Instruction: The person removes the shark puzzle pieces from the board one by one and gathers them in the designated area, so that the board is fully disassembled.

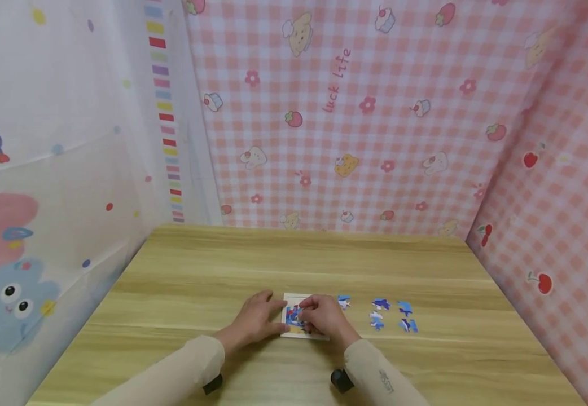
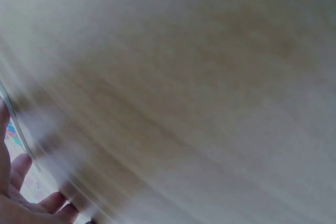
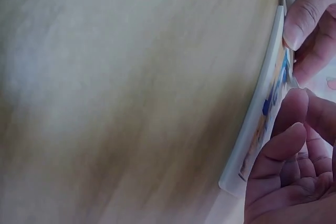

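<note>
A small jigsaw puzzle in a white frame (image 1: pixel 289 296) lies on the table, partly filled with blue and colourful pieces (image 1: pixel 292 313). My left hand (image 1: pixel 257 319) rests at the frame's left side, thumb and forefinger spread and touching its border. Over the frame's right half, my right hand (image 1: pixel 327 317) pinches a thin puzzle piece (image 3: pixel 293 80) between thumb and fingertips; it shows edge-on in the right wrist view. That hand hides much of the puzzle. In the left wrist view only part of the left hand (image 2: pixel 26 198) shows, at the lower left corner.
Right of the frame lie several loose blue-and-white puzzle pieces, among them one beside my right hand (image 1: pixel 343 301), one at the back (image 1: pixel 381 304) and one near the right (image 1: pixel 408 325). The wooden table (image 1: pixel 213 265) meets patterned cloths at the back and sides.
</note>
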`<action>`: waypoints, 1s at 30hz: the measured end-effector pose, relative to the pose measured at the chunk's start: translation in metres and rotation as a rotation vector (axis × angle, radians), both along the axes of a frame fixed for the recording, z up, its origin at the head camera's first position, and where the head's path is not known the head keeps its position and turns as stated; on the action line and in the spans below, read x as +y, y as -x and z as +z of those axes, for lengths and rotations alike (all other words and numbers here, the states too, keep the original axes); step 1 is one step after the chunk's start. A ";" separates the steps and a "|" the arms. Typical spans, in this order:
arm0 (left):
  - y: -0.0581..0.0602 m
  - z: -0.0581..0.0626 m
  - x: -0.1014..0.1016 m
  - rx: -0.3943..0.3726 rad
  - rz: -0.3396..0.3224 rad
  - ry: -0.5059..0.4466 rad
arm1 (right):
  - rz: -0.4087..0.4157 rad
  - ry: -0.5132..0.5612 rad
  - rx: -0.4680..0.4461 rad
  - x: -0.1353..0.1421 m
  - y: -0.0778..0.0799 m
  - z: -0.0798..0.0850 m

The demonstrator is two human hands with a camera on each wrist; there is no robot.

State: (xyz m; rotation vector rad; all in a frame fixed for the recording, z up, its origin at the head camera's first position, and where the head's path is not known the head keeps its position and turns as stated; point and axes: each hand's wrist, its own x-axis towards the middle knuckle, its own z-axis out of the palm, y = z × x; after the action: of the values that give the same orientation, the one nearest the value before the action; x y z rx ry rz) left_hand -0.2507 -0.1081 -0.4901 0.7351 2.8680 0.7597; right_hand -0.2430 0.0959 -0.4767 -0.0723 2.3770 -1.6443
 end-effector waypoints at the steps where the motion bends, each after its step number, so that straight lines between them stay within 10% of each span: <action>1: 0.000 0.000 0.000 0.004 -0.001 0.000 | 0.002 -0.010 0.001 -0.001 0.001 0.000; 30: 0.002 0.000 0.002 0.006 -0.003 0.023 | 0.004 -0.053 0.057 0.022 0.001 0.002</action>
State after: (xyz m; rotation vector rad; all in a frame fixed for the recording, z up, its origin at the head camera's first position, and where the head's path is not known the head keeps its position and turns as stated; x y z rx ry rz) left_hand -0.2527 -0.1064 -0.4901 0.7403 2.8757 0.7233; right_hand -0.2437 0.1181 -0.4751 -0.1155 2.4591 -1.5977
